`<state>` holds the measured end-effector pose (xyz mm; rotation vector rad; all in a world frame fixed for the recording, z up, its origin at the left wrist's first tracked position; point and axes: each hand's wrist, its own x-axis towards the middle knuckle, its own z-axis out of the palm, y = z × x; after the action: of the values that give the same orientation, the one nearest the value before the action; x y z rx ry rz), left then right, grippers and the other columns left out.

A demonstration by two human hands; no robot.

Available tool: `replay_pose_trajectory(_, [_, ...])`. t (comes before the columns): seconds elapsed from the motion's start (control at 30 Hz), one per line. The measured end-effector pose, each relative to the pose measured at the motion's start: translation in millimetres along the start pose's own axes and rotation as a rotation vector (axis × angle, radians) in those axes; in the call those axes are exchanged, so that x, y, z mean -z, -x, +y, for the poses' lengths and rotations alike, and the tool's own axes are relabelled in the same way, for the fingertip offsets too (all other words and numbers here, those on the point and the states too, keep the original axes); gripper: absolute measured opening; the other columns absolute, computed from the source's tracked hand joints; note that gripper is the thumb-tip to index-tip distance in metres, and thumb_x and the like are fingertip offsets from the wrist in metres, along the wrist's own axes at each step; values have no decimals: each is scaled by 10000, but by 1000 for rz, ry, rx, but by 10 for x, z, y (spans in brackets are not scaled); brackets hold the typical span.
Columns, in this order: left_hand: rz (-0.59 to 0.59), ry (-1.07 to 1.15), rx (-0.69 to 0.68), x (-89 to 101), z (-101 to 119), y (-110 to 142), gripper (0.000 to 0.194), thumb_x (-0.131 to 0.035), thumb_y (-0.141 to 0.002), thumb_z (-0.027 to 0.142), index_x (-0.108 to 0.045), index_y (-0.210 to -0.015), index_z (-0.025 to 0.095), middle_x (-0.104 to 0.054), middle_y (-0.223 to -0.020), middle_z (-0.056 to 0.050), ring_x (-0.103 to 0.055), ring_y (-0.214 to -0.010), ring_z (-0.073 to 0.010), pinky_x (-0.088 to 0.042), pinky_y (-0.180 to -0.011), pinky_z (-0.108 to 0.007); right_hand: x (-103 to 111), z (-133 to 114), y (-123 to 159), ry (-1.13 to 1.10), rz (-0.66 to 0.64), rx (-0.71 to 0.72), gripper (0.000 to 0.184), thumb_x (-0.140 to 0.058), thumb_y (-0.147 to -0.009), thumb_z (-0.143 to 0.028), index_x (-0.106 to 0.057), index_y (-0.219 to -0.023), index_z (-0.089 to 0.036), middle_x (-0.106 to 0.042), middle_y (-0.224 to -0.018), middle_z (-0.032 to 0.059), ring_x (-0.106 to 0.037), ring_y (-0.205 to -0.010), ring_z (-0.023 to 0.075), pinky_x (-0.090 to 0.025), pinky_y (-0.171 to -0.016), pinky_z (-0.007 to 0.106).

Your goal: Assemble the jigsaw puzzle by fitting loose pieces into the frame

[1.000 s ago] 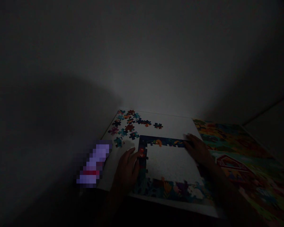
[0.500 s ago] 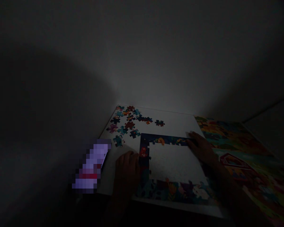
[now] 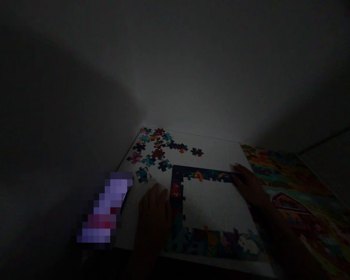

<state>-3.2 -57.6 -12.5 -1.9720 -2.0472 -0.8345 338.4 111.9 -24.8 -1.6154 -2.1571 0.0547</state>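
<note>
A: Any read on the left hand (image 3: 153,214)?

B: Laid out low with fingers loosely stretched, gripping nothing visible. Right alongside the left strip of the puzzle border (image 3: 177,214), maybe to stop it sliding.

A: And the right hand (image 3: 241,181)?

B: Draped over the border's top right corner. Can't tell if pinching a piece or just resting, way too dark. Probably bracing the corner, at a guess.

A: Location of the border itself?

B: On the white table (image 3: 221,149), between both hands. Straight outside, knobby inside, likely printed cardboard. Right side mostly hidden behind the arm.

A: Loose pieces (image 3: 157,154)?

B: Spread across the far left, probably for easy sorting. Flat, interlocking shapes in teal, rust and purple. Plus a lone piece (image 3: 197,151) beyond the top strip, and a colourful printed sheet (image 3: 291,204) off right.
</note>
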Motion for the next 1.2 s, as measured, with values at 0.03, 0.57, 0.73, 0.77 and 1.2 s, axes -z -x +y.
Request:
replay_pose_trajectory(0.03, [8, -2, 11, -8, 3, 2, 279, -426, -928, 170, -645, -1096, 129, -557, -1275, -206, -511, -1161, -342, -454, -943, -514, -1, -2, 0, -2, -2, 1, 544, -454, -912, -515, -596, -1275, -136, -564, -1369, 181, -528, -1270, 327, -402, -1090, 527])
replay_pose_trajectory(0.57, [-28, -60, -23, -94, -91, 100, 359, -481, -904, 159, -582, -1246, 197, -513, -1364, -154, -501, -1204, -318, -480, -957, -501, 214, -540, -412, -184, -283, 73, 528, -493, -852, -605, -643, -1235, -273, -575, -1380, 89, -571, -1226, 335, -479, -1028, 491])
replay_pose_trajectory(0.73, [-68, -42, -60, -45, -70, 70, 429, -468, -898, 138, -532, -1317, 207, -556, -1338, -131, -509, -1219, -306, -469, -984, -522, 115, -1411, -823, -298, -483, 252, 489, -466, -905, -533, -614, -1268, -240, -606, -1340, 91, -586, -1206, 290, -468, -1033, 457])
replay_pose_trajectory(0.77, [-85, -39, -61, -30, -67, 68, 430, -474, -892, 137, -538, -1310, 213, -566, -1329, -126, -512, -1218, -306, -463, -990, -531, 60, -1541, -907, -296, -514, 282, 469, -464, -916, -510, -615, -1265, -234, -621, -1317, 94, -600, -1183, 284, -477, -1018, 452])
replay_pose_trajectory(1.2, [-78, -24, -67, -1, -69, 71, 372, -484, -902, 185, -597, -1252, 234, -600, -1313, -102, -529, -1211, -283, -456, -994, -494, -644, -2717, -1116, -21, -380, 375, 365, -585, -899, -419, -625, -1137, -145, -610, -1178, 185, -552, -1134, 305, -437, -947, 425])
